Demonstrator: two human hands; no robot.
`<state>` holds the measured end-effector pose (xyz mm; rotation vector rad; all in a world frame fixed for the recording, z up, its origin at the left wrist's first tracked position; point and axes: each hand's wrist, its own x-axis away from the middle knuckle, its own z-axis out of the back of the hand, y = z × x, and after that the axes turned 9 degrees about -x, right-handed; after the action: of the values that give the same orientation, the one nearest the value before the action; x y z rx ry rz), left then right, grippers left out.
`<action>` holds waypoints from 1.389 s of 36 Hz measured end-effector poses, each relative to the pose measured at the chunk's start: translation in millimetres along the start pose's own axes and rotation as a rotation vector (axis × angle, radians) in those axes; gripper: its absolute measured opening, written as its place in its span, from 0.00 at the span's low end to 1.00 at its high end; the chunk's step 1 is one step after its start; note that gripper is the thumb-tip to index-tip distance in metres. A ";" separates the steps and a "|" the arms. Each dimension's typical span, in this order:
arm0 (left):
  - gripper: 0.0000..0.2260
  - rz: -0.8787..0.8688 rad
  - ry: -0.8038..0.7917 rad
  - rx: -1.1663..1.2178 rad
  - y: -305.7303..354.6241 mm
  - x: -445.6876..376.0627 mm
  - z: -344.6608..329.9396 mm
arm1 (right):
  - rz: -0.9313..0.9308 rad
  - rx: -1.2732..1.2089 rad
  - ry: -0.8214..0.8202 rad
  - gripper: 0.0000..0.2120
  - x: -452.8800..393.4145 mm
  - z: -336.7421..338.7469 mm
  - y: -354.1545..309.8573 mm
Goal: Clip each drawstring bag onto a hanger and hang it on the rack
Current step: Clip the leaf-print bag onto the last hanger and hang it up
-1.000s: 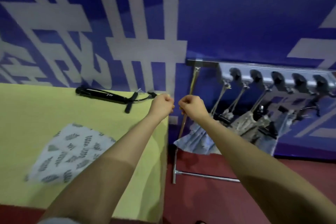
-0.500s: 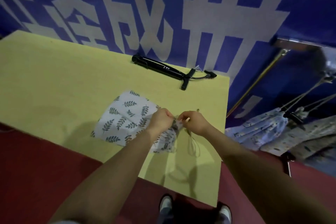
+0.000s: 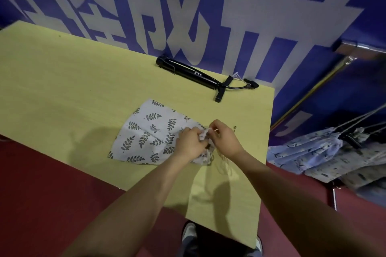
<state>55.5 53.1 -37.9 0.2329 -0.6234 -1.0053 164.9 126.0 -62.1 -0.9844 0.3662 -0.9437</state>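
Leaf-printed cotton drawstring bag (image 3: 150, 133) held at its gathered mouth on the yellow table (image 3: 62, 81).

The bag is laid flat, its long axis running from the closed end at far left to the bunched mouth at right, where both hands meet. The mouth fabric is gripped by the left hand (image 3: 191, 143) and pinched from the right by the right hand (image 3: 224, 140); neither is nearer. A metal clip appears to be held there. Hung bags (image 3: 313, 152) lie to the right.

yellow table (image 3: 62, 81), black tripod (image 3: 194, 74) lying near its far edge, blue wall (image 3: 325, 81) with white characters, red floor (image 3: 41, 204)
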 end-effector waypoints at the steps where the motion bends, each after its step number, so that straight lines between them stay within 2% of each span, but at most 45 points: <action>1: 0.15 -0.023 0.046 -0.027 1.7 -0.8 4.3 | 0.013 -0.030 0.000 0.05 -0.1 2.6 -5.3; 5: 0.13 -0.145 0.191 -0.082 10.2 -2.8 27.3 | 0.099 0.001 0.027 0.06 -3.7 14.1 -24.6; 8: 0.13 -0.207 0.277 -0.245 17.0 -4.1 43.9 | 0.159 0.076 0.058 0.06 -10.6 22.0 -41.0; 11: 0.17 -0.186 0.295 -0.382 25.4 -2.3 62.8 | 0.222 0.146 0.116 0.08 -18.1 30.3 -58.1; 13: 0.17 -0.203 0.284 -0.422 31.2 0.4 76.9 | 0.232 0.096 0.161 0.08 -21.9 35.7 -68.2; 17: 0.10 -0.304 0.236 -0.533 40.1 4.7 104.6 | 0.191 -0.102 0.153 0.04 -28.3 45.9 -88.9; 19: 0.07 -0.341 0.256 -0.624 42.8 6.2 115.0 | 0.197 -0.123 0.160 0.05 -31.1 51.3 -96.7; 24: 0.29 -0.312 0.257 -0.697 44.4 9.7 131.9 | 0.277 -0.010 0.110 0.04 -33.4 65.0 -107.1; 27: 0.33 -0.251 0.249 -0.723 43.7 9.3 138.0 | 0.299 0.113 0.060 0.03 -39.5 67.9 -103.5; 31: 0.39 -0.219 0.307 -0.795 42.8 7.4 143.8 | 0.270 0.176 0.126 0.05 -48.4 67.5 -97.2; 37: 0.33 -0.234 0.335 -0.697 40.1 -3.3 132.9 | 0.280 0.019 0.188 0.08 -54.2 66.2 -95.3; 40: 0.28 -0.222 0.293 -0.557 42.3 -12.2 122.0 | 0.247 0.023 0.230 0.11 -49.0 67.5 -81.1; 43: 0.28 -0.190 0.241 -0.429 48.0 -21.7 109.2 | 0.198 0.063 0.321 0.08 -40.1 67.8 -58.7; 47: 0.28 -0.142 0.206 -0.316 54.7 -33.9 92.2 | 0.083 0.075 0.376 0.04 -30.0 68.6 -25.8; 50: 0.28 -0.135 0.175 -0.274 57.4 -42.7 79.3 | -0.105 0.125 0.314 0.06 -28.7 69.7 -0.4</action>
<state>33.8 127.2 35.9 0.1200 -0.3090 -1.1743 193.6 187.0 -28.5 -0.7472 0.5153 -1.2064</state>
